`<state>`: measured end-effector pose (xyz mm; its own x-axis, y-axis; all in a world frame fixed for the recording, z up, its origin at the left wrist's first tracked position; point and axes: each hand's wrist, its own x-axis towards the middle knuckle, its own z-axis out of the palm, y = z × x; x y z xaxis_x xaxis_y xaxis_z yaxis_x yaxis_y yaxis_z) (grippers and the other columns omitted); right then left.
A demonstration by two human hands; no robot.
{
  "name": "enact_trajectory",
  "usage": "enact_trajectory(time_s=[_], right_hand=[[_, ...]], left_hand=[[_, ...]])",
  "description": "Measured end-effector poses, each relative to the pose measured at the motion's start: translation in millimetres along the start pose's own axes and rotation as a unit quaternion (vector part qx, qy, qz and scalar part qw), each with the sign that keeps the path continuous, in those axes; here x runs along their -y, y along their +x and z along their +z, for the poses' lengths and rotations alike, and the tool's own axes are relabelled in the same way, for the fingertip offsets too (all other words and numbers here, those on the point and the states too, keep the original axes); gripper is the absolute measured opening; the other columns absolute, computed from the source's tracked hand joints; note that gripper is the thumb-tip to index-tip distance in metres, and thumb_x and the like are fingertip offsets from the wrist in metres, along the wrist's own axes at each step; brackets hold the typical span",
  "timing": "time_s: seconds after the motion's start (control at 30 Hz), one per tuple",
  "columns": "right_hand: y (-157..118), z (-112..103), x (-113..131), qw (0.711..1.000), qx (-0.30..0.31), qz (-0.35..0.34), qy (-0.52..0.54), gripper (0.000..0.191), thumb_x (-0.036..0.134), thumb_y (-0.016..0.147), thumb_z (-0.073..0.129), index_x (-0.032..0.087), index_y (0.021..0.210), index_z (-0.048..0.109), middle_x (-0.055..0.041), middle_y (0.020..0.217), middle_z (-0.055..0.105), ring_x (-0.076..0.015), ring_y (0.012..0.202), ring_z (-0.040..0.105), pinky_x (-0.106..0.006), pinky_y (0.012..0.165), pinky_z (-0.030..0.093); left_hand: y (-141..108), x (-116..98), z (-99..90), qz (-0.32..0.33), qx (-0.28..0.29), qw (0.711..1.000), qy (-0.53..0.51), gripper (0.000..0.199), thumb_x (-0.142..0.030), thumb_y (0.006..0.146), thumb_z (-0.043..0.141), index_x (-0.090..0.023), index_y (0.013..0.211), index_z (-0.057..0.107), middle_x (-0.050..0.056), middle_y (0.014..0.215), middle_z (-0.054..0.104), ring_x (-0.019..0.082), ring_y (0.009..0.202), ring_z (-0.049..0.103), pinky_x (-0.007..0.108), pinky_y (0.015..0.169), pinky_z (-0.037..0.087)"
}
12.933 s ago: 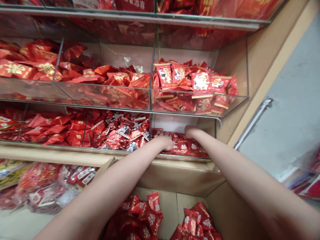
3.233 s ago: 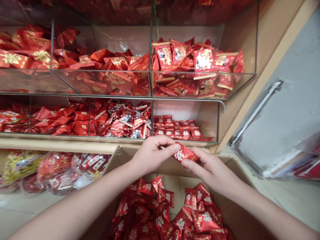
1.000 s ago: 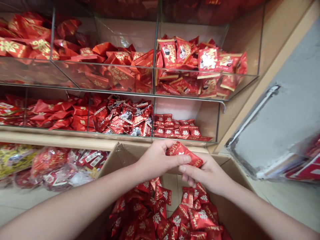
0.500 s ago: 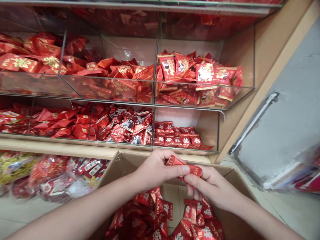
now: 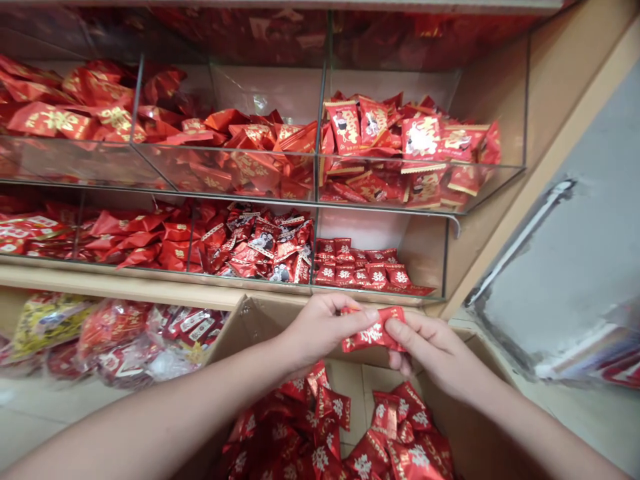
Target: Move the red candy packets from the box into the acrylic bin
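Note:
Between my two hands is a small red candy packet [image 5: 369,335] with gold and white print, its face turned up. My left hand [image 5: 325,328] pinches its left end with the thumb on top. At the right end, my right hand [image 5: 425,343] grips it between thumb and fingers. Both hands hover over an open cardboard box [image 5: 265,312]. Inside the box, below my hands, lie many loose red packets [image 5: 320,457] of the same look, in two heaps with the box bottom showing between them.
Shelves ahead hold clear bins of red packets [image 5: 420,140]. The lower right bin has small packets [image 5: 345,273] in rows, like the held one. Clear bags of goods [image 5: 115,333] sit under the shelf at left. A grey wall [image 5: 575,253] stands at right.
The held packet has turned from overlapping folds to a flatter, face-up position between my hands. The view has shifted slightly, so the shelves sit a little further right and higher.

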<state>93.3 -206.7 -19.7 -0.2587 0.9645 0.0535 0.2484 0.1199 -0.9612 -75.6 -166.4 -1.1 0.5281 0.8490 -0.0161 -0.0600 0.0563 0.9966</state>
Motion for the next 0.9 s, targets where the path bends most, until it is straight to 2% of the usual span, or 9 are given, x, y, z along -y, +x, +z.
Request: enact_trajectory(time_s=[0.13,0.23,0.33,0.47,0.6,0.7,0.8,0.9], right_hand=[[1,-1,-5,0.999,-0.022,-0.012,-0.047,0.032,0.046,0.081,0.045,0.016,0.073,0.053,0.0016,0.056,0.055,-0.0071,0.047,0.049,-0.019,0.045,0.04],[1,-1,-6,1.0,-0.017,0.013,-0.013,0.032,0.049,0.076,0.05,0.017,0.077,0.054,0.001,0.059,0.056,-0.0075,0.047,0.05,-0.019,0.044,0.041],[-1,0,-4,1.0,-0.007,0.023,-0.004,0.033,0.049,0.074,0.053,0.017,0.072,0.053,0.0003,0.059,0.057,-0.0076,0.048,0.051,-0.019,0.045,0.041],[-1,1,-2,1.0,-0.003,0.009,0.004,0.032,0.048,0.077,0.05,0.017,0.074,0.054,0.0007,0.057,0.056,-0.0071,0.046,0.049,-0.019,0.043,0.04],[1,3,-1,0.998,-0.051,0.01,0.044,0.034,0.049,0.077,0.05,0.016,0.071,0.054,0.001,0.054,0.056,-0.0065,0.042,0.047,-0.018,0.04,0.038],[3,4,0,0.993,-0.1,0.014,0.06,0.036,0.05,0.075,0.051,0.015,0.065,0.052,0.0013,0.052,0.055,-0.006,0.04,0.046,-0.018,0.038,0.036],[4,3,2,0.988,-0.115,0.026,0.096,0.036,0.05,0.074,0.052,0.015,0.065,0.051,0.0023,0.051,0.054,-0.0053,0.039,0.045,-0.017,0.037,0.036],[4,3,4,0.986,-0.106,0.012,0.127,0.033,0.047,0.07,0.059,0.015,0.075,0.054,0.003,0.056,0.052,-0.0061,0.045,0.047,-0.018,0.039,0.039]], left_hand=[[2,4,-1.1,0.02,0.039,0.997,0.059,0.029,-0.03,0.064,0.067,-0.014,0.087,0.062,0.002,0.077,0.062,0.01,0.067,0.052,0.025,0.067,0.04],[1,6,-1.2,0.03,0.05,0.997,0.058,0.026,-0.033,0.068,0.063,-0.013,0.085,0.065,0.004,0.077,0.063,0.011,0.067,0.052,0.025,0.067,0.04],[-1,4,-1.4,0.047,0.058,0.995,0.063,0.025,-0.035,0.07,0.061,-0.014,0.083,0.067,0.002,0.072,0.062,0.01,0.064,0.05,0.024,0.066,0.039],[-3,1,-0.8,0.026,0.045,0.998,0.023,0.024,-0.037,0.07,0.06,-0.015,0.074,0.068,0.0,0.065,0.061,0.008,0.058,0.048,0.022,0.063,0.038],[-3,1,0.9,-0.003,0.037,0.998,-0.045,0.026,-0.038,0.071,0.06,-0.014,0.071,0.068,0.001,0.066,0.062,0.008,0.058,0.048,0.021,0.059,0.037],[-3,2,2.6,-0.023,0.063,0.996,-0.051,0.026,-0.037,0.073,0.058,-0.013,0.077,0.067,0.002,0.069,0.062,0.008,0.059,0.049,0.021,0.059,0.037],[-3,3,5.3,-0.032,0.084,0.995,-0.047,0.023,-0.034,0.072,0.059,-0.013,0.079,0.066,0.004,0.076,0.064,0.011,0.067,0.054,0.023,0.063,0.039],[-2,4,7.7,-0.028,0.041,0.996,-0.068,0.02,-0.031,0.07,0.062,-0.014,0.079,0.066,0.004,0.077,0.064,0.012,0.073,0.056,0.026,0.071,0.04]])
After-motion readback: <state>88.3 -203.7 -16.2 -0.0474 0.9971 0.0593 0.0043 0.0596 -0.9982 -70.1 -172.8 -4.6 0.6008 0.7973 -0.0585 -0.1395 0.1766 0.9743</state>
